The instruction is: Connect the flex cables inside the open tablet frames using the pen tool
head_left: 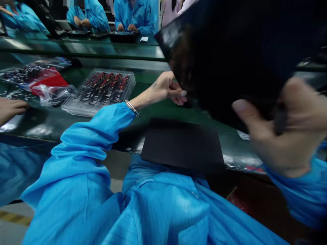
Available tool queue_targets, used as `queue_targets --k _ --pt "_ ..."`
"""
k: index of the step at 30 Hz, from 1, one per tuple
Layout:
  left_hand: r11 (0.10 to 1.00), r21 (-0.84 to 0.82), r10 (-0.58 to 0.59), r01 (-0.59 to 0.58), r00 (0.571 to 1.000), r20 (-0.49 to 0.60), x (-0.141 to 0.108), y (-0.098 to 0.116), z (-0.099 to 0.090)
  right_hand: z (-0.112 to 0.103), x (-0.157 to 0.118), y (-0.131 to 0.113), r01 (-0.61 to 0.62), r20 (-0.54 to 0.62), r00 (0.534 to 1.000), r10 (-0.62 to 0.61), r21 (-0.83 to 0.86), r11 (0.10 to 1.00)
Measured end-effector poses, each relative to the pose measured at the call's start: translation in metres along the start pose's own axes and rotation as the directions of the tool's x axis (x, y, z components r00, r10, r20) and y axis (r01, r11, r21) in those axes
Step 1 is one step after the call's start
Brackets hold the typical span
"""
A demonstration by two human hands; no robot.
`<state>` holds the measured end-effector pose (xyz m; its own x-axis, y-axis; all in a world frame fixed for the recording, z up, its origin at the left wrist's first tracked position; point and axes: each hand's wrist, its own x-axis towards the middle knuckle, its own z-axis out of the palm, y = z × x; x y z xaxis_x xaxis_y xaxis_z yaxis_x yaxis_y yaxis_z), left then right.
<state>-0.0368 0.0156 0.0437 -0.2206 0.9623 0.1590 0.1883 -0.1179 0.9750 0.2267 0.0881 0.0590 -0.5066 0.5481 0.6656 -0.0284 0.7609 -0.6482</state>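
A large glossy black panel is raised close to the camera, tilted, and fills the upper right. My right hand grips its lower edge, with the thumb across the near face; this hand is slightly blurred. At the panel's lower left edge is my left hand, its thumb and fingers pinched together. Whatever lies between those fingertips is dark and too small to make out. Below both hands, a flat matte black sheet lies over the bench's front edge.
Clear plastic trays with rows of small black and red parts stand left on the green bench. Farther left are a red sheet, clear plastic bags and a neighbour's hand. Several co-workers in blue sit across.
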Motion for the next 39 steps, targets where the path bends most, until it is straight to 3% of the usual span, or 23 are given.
queue_targets --k 1,2,3,5,7,9,12,13,15,19,25,27,29,32,34,37,39 --pt "0.999 0.021 0.03 -0.029 0.999 -0.022 0.003 -0.005 -0.001 0.005 -0.007 0.0 0.17 0.088 0.983 -0.163 -0.076 0.983" --pt "0.997 0.041 0.061 -0.06 0.997 -0.039 0.005 -0.012 -0.002 0.011 -0.015 0.002 0.362 0.181 0.924 -0.337 -0.132 0.923" --pt "0.995 0.055 0.087 -0.084 0.995 -0.044 0.005 -0.019 -0.002 0.017 -0.024 0.005 0.527 0.269 0.836 -0.477 -0.157 0.835" --pt "0.994 0.064 0.093 -0.093 0.996 -0.006 0.002 -0.032 -0.005 0.027 -0.043 0.012 0.69 0.37 0.701 -0.609 -0.139 0.71" --pt "0.996 0.068 0.062 -0.066 0.996 0.057 -0.007 -0.043 -0.013 0.031 -0.06 0.018 0.742 0.426 0.647 -0.632 -0.162 0.651" --pt "0.988 0.15 0.032 -0.037 0.999 0.034 -0.023 -0.051 -0.026 0.03 -0.074 0.02 0.754 0.467 0.636 -0.615 -0.209 0.622" --pt "0.906 0.411 -0.056 0.097 0.992 -0.109 -0.05 -0.056 -0.048 0.026 -0.087 0.014 0.766 0.53 0.627 -0.572 -0.287 0.575" --pt "0.859 0.492 -0.1 0.14 0.989 -0.106 -0.058 -0.058 -0.054 0.026 -0.09 0.011 0.767 0.552 0.627 -0.549 -0.315 0.56" --pt "0.74 0.663 -0.132 0.116 0.991 -0.027 -0.073 -0.061 -0.062 0.028 -0.093 0.004 0.763 0.578 0.635 -0.512 -0.368 0.531" --pt "0.609 0.792 -0.132 0.037 0.99 0.055 -0.095 -0.071 -0.057 0.041 -0.103 -0.006 0.729 0.572 0.68 -0.459 -0.456 0.51" --pt "0.545 0.832 -0.131 0.107 0.99 -0.042 -0.111 -0.088 -0.047 0.053 -0.121 0.002 0.695 0.561 0.7 -0.442 -0.39 0.604" --pt "0.575 0.805 -0.142 0.147 0.987 -0.079 -0.115 -0.086 -0.043 0.053 -0.125 0.009 0.678 0.569 0.701 -0.43 -0.344 0.649" --pt "0.665 0.711 -0.19 0.228 0.972 -0.134 -0.121 -0.077 -0.035 0.052 -0.127 0.014 0.663 0.555 0.708 -0.436 -0.311 0.681" --pt "0.852 0.354 -0.349 0.386 0.923 -0.164 -0.133 -0.051 -0.015 0.053 -0.125 0.018 0.665 0.506 0.712 -0.487 -0.261 0.7" --pt "0.9 0.054 -0.418 0.433 0.891 -0.175 -0.144 -0.032 -0.002 0.058 -0.119 0.019 0.676 0.455 0.71 -0.538 -0.226 0.701" --pt "0.906 -0.167 -0.424 0.39 0.836 -0.349 -0.159 -0.01 0.002 0.065 -0.1 0.023 0.713 0.383 0.679 -0.626 -0.142 0.686" --pt "0.912 -0.158 -0.402 0.378 0.749 -0.527 -0.166 0.001 -0.014 0.066 -0.084 0.029 0.74 0.355 0.643 -0.679 -0.06 0.67"
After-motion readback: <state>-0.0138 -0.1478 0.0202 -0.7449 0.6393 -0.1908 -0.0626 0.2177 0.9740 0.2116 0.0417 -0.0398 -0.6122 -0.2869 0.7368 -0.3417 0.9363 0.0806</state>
